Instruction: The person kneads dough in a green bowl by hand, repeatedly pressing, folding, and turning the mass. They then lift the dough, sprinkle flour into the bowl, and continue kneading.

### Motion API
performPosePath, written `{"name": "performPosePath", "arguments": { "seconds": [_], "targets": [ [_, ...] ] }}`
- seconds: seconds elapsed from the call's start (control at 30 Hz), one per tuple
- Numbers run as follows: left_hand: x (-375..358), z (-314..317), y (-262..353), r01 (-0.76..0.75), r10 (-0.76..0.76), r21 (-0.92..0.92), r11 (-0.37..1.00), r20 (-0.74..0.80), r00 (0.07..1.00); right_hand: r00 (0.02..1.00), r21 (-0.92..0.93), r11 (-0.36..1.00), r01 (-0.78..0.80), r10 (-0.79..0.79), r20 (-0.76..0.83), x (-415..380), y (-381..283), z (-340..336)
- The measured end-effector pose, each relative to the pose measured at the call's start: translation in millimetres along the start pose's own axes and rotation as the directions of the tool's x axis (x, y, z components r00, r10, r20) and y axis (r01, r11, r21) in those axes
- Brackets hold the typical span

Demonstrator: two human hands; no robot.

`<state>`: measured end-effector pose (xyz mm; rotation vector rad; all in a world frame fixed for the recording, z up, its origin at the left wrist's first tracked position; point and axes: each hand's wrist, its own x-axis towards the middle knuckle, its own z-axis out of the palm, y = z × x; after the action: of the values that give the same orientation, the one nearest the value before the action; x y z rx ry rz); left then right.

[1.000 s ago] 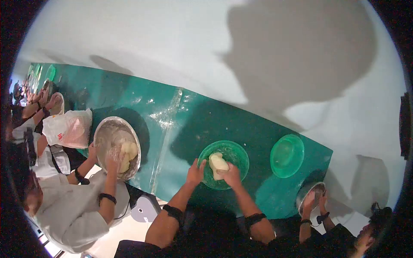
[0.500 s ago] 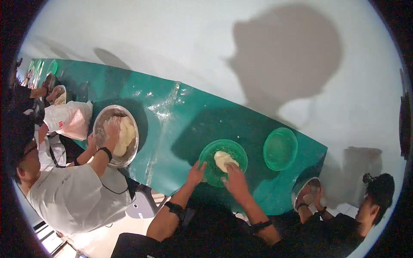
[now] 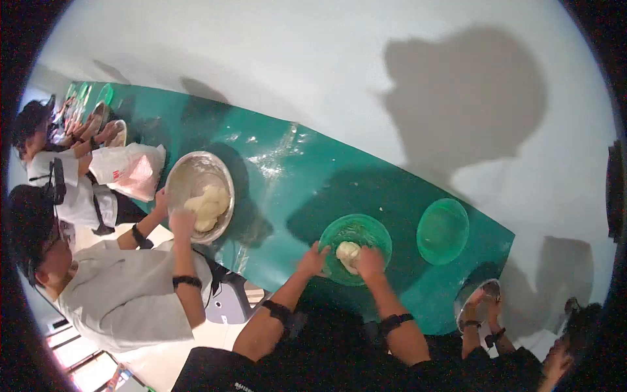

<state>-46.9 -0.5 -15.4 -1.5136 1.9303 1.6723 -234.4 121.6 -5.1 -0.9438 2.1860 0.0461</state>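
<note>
Dough [image 3: 347,251] is now met by a curled right hand [image 3: 370,261], the bowl [image 3: 375,231] being held by the left.

The bowl's near-left rim is gripped by the left hand [image 3: 313,260], its fingers closed on the edge; the dough lies inside, between the hands and against the right one, whose fingers are bent in. Whether it is pinched or only pressed cannot be told, as the fingertips are hidden. It seems that the dough is being worked by the right hand alone. Half a second earlier, the dough was covered by looser, more outstretched fingers and looked longer; now a rounder lump is shown. Well left of the hands, a co-worker's hand [image 3: 182,223], earlier laid over other dough [image 3: 211,201], is now drawn to its near side.
</note>
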Motion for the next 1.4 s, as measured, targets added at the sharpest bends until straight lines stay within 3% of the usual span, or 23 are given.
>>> {"name": "performPosePath", "arguments": {
  "seconds": [0.03, 0.07, 0.1, 0.17, 0.23, 0.27, 0.33, 0.47, 0.5, 0.57, 0.63, 0.7, 0.8, 0.87, 0.93, 0.97, 1.03, 1.1, 1.13, 1.23, 1.3, 1.4],
  "targets": [
    [-7.9, -8.2, 33.7, 0.349, -0.320, -0.333, 0.876, 0.139, 0.937, 0.996, 0.013, 1.000, 0.006, -0.007, 0.092, 7.0, 8.4, 1.0],
    [1.5, -3.4, 15.1, 0.210, -0.186, -0.215, 0.954, 0.127, 0.974, 0.984, 0.025, 1.000, 0.010, -0.014, 0.180, 13.1, 11.8, -0.1],
    [18.0, 11.0, -19.4, 0.061, -0.048, -0.092, 0.994, 0.135, 0.990, 0.988, 0.081, 0.997, 0.014, -0.026, 0.152, 13.7, 12.0, -2.7],
    [17.0, 11.8, -19.3, 0.069, -0.055, -0.081, 0.994, 0.156, 0.986, 0.994, 0.192, 0.981, 0.012, -0.031, 0.101, 3.5, 16.2, -2.9],
    [-5.7, -9.7, 45.7, 0.365, -0.320, -0.307, 0.879, 0.187, 0.929, 0.997, 0.226, 0.971, 0.073, -0.074, -0.006, 0.5, 21.1, -2.9],
    [-5.6, -10.2, 46.6, 0.359, -0.310, -0.317, 0.878, 0.194, 0.931, 0.994, 0.244, 0.964, 0.104, -0.093, -0.056, -0.6, 22.7, -1.9],
    [-7.3, -8.9, 44.7, 0.354, -0.294, -0.331, 0.875, 0.219, 0.930, 1.000, 0.397, 0.918, 0.012, -0.015, 0.006, 2.6, 35.9, 2.5],
    [32.4, 32.2, -48.5, -0.026, 0.046, -0.098, 0.995, 0.211, 0.977, 0.995, 0.638, 0.763, 0.099, -0.087, -0.050, 6.2, 62.6, -9.6],
    [40.8, 47.8, -62.1, -0.075, 0.083, -0.048, 0.996, 0.192, 0.978, 0.995, 0.765, 0.638, -0.088, 0.028, 0.091, 3.6, 52.8, -19.6],
    [42.8, 46.5, -63.2, -0.071, 0.072, -0.014, 0.997, 0.191, 0.979, 0.896, 0.853, 0.275, -0.443, 0.173, 0.409, -1.2, 24.2, -49.8],
    [38.5, 39.6, -51.2, -0.030, 0.037, -0.035, 0.999, 0.210, 0.977, 0.955, 0.847, 0.484, -0.219, -0.073, 0.288, -9.4, 32.6, -47.6],
    [38.0, 37.5, -50.9, -0.117, 0.115, -0.003, 0.993, 0.191, 0.975, 0.890, 0.871, 0.196, -0.451, 0.035, 0.454, -1.9, 25.8, -35.0],
    [36.6, 42.7, -58.5, -0.155, 0.152, 0.000, 0.988, 0.198, 0.968, 0.882, 0.871, 0.171, -0.461, 0.196, 0.428, 8.0, 31.3, -12.7],
    [31.3, 39.5, -50.7, -0.099, 0.100, -0.015, 0.995, 0.215, 0.972, 0.958, 0.739, 0.610, -0.285, 0.151, 0.244, 35.0, 62.4, 31.1],
    [36.9, 44.8, -55.2, -0.081, 0.082, -0.014, 0.997, 0.224, 0.971, 0.995, 0.481, 0.871, -0.101, 0.080, 0.064, 36.0, 49.8, 14.3],
    [41.1, 53.5, -65.5, -0.098, 0.100, -0.016, 0.995, 0.228, 0.969, 0.998, 0.338, 0.940, -0.038, 0.050, -0.025, 29.7, 40.2, -1.6],
    [35.8, 44.0, -50.2, -0.029, 0.048, -0.081, 0.996, 0.235, 0.971, 0.992, 0.067, 0.997, 0.049, -0.041, -0.118, 28.9, 14.0, -24.6],
    [24.3, 32.9, -20.0, 0.191, -0.146, -0.205, 0.960, 0.215, 0.966, 0.982, -0.158, 0.980, 0.123, -0.143, -0.126, 38.8, 0.5, -30.8],
    [19.8, 28.9, -7.2, 0.263, -0.218, -0.229, 0.937, 0.203, 0.954, 0.983, -0.169, 0.978, 0.125, -0.146, -0.115, 40.9, -12.9, -39.5],
    [12.7, 14.9, 13.5, 0.196, -0.205, 0.097, 0.976, 0.096, 0.974, 0.985, -0.189, 0.976, 0.111, -0.133, -0.106, 36.3, -34.9, -49.5],
    [24.3, 19.7, -18.3, 0.057, -0.060, 0.020, 0.998, 0.227, 0.972, 0.983, -0.187, 0.979, 0.081, -0.109, -0.145, 45.0, -27.4, -29.9],
    [23.8, 24.8, -39.3, -0.104, 0.077, 0.114, 0.988, 0.218, 0.973, 0.962, -0.162, 0.972, 0.168, -0.197, -0.187, 0.4, -47.1, -57.5]
  ]
}}
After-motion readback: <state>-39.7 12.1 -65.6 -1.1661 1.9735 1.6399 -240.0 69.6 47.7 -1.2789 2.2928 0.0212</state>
